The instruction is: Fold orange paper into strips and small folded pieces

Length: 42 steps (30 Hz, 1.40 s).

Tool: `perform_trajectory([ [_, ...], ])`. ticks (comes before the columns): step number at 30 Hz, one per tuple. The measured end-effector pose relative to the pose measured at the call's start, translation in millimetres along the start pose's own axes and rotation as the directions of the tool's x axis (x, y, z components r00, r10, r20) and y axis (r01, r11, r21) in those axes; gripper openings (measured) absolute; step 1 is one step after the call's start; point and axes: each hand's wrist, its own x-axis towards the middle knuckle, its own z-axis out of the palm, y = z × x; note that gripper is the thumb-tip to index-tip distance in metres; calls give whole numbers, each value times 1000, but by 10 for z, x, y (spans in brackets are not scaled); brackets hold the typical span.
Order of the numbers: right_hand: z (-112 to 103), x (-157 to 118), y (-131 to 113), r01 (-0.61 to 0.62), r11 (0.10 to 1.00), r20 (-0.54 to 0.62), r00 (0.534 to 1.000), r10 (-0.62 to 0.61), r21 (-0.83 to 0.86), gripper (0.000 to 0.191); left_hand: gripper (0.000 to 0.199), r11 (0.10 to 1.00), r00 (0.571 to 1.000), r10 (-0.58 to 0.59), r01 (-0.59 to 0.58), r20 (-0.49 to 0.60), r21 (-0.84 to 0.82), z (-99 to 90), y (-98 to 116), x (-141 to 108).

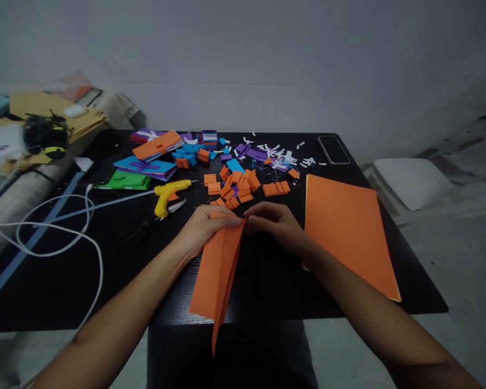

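Note:
A folded orange paper (216, 267) hangs over the table's front edge, its creased layers partly fanned apart. My left hand (204, 227) grips its top end, thumb on the front. At the paper's upper right corner, my right hand (277, 224) has its fingers pinched together on the edge. Several small folded orange pieces (235, 186) lie just beyond my hands. To the right, under my right forearm, is a stack of large orange sheets (344, 227) with a yellow edge showing.
Left of my hands are a yellow glue gun (168, 195), dark-handled scissors (135, 232) and a looping white cable (99, 254). Folded coloured papers (146, 165) and white and purple scraps (275, 155) lie farther back. A phone (333, 149) rests at the back right.

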Motion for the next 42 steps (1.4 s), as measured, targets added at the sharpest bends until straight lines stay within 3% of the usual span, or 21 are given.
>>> perform_trajectory([
  [6, 66, -18, -7, -39, 999, 35, 999, 40, -9, 32, 17, 999, 999, 2, -3, 33, 46, 16, -16, 4],
  [10, 97, -22, -12, 14, 996, 1, 1000, -14, -88, 32, 17, 998, 999, 0, -2, 35, 60, 24, -30, 2],
  [15, 80, -12, -11, 61, 985, -59, 996, -71, -160, 24, 26, 996, 995, -89, 90, 37, -27, 0, -32, -1],
  [20, 61, 12, 10, 68, 977, -74, 994, -85, -204, 25, 31, 999, 999, -42, 42, 27, -9, -13, -21, -5],
  [25, 27, 32, 37, 71, 967, -116, 988, -102, -245, 24, 36, 998, 998, -67, 67, 23, 5, -15, -33, 2],
  [31, 15, 40, 37, 69, 967, -132, 986, -105, -246, 20, 37, 996, 999, -40, 43, -37, 76, -32, -56, 23],
  [42, -1, 49, 33, 71, 975, -157, 982, -106, -213, 18, 36, 993, 999, -46, 45, 8, 105, -22, -3, 17],
])
